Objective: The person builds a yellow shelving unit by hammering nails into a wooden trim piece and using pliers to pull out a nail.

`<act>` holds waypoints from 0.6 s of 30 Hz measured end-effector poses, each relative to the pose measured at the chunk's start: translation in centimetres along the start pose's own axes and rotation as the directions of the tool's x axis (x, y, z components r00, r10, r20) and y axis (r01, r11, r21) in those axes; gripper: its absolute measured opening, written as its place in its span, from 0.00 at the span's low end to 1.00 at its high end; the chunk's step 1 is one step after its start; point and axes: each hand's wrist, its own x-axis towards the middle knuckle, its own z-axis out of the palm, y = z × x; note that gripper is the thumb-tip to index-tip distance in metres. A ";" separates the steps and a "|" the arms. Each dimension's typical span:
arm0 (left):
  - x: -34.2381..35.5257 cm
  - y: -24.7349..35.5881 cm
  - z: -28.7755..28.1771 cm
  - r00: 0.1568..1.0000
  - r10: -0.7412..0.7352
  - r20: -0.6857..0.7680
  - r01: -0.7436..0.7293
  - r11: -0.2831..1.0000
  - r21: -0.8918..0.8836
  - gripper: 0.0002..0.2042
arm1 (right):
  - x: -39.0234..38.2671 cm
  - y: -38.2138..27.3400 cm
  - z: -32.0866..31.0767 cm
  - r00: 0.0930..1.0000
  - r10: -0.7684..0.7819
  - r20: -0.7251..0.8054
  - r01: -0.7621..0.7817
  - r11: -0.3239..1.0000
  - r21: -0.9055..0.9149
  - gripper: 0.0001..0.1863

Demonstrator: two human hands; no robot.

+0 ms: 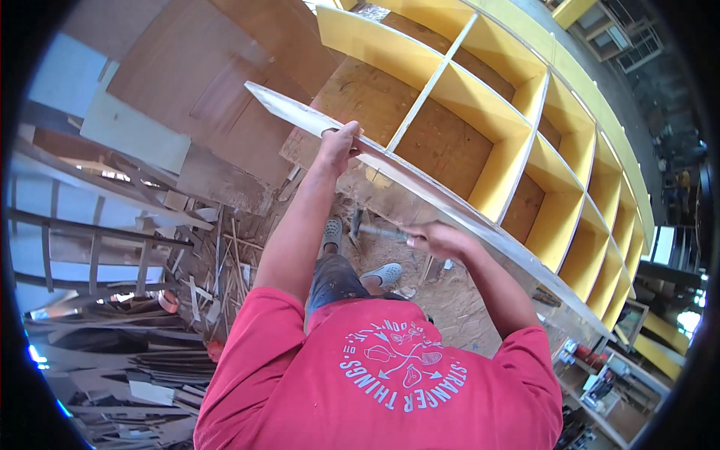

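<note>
My left hand [340,142] is closed on the upper-left part of a long pale board [292,112] along the near side of a large wooden grid unit with yellow-faced compartments [502,154]. The board's left end sticks out beyond the dividers. Below it, my right hand [439,241] is closed round the handle of a hammer [379,231], whose head hangs just above the dusty floor near my shoes. The wooden base [307,154] under the unit shows below the board.
Large plywood sheets [146,75] lie at upper left. A curved slatted frame [94,244] stands at left, above piles of offcuts [150,375]. Loose strips [225,255] litter the floor by my feet [379,277]. Shelving with small items [600,375] sits at lower right.
</note>
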 end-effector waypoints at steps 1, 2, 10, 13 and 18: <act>-0.1 0.0 0.3 1.000 0.003 -0.010 -0.003 1.000 -0.013 0.10 | 0.0 0.3 -0.1 1.000 -0.002 0.012 0.002 1.000 -0.011 0.29; -0.2 0.1 0.5 1.000 0.009 -0.011 -0.009 1.000 -0.013 0.10 | 0.0 0.5 -0.1 0.997 -0.026 0.075 0.030 0.998 -0.051 0.29; -0.1 -0.2 0.6 0.999 0.026 -0.027 -0.026 1.000 -0.002 0.08 | -0.6 0.5 1.0 0.998 -0.048 -0.050 0.048 0.999 -0.001 0.26; -0.1 -0.1 0.3 0.999 0.025 -0.031 -0.025 1.000 -0.009 0.09 | -0.8 -1.3 -0.3 0.979 -0.054 0.194 0.068 0.996 -0.064 0.19; -0.5 -0.1 0.8 1.000 0.022 -0.001 -0.022 1.000 -0.017 0.10 | -0.5 0.0 0.0 0.990 0.079 -0.120 -0.091 0.992 -0.092 0.18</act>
